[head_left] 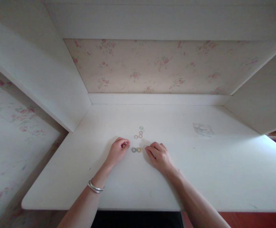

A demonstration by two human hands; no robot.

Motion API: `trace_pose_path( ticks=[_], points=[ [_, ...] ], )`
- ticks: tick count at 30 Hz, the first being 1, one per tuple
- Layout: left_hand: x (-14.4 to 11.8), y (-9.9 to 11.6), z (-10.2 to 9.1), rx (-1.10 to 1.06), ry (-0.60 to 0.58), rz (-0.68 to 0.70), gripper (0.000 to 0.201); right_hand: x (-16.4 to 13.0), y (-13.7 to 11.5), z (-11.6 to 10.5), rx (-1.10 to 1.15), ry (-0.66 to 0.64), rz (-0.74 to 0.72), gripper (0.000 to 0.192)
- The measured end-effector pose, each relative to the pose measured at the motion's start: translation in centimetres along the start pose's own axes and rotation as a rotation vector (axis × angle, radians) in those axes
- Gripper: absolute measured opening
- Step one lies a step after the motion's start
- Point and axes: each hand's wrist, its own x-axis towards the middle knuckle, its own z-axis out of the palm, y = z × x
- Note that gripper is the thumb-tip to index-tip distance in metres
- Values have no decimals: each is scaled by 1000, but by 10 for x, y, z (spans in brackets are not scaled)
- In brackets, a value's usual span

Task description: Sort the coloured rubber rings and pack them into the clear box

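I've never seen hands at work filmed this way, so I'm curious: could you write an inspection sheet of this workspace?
Surface: white desk, with small dark specks.
Job's things: loose group of thin rings; nearer the person, a blue-grey ring beside a yellow ring.
Clutter: clear plastic packet, off to the right.
Left grip: bare hand, curled; contents, if any, unclear.
Right grip: bare hand, pinching a pale ring.
Cables: nothing seen.
Surroundings: floral wallpaper, white side panel.
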Motion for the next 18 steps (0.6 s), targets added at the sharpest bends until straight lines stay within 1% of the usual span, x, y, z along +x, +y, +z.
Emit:
trace_pose_path(
  ticks=[5, 18],
  points=[
    [0, 2, 0, -18, -9, 0, 22, 0, -1, -1, 3, 3, 24, 25],
    [-1, 2, 0, -4, -36, 20, 21, 1, -2, 0, 12, 12, 46, 22]
  ],
)
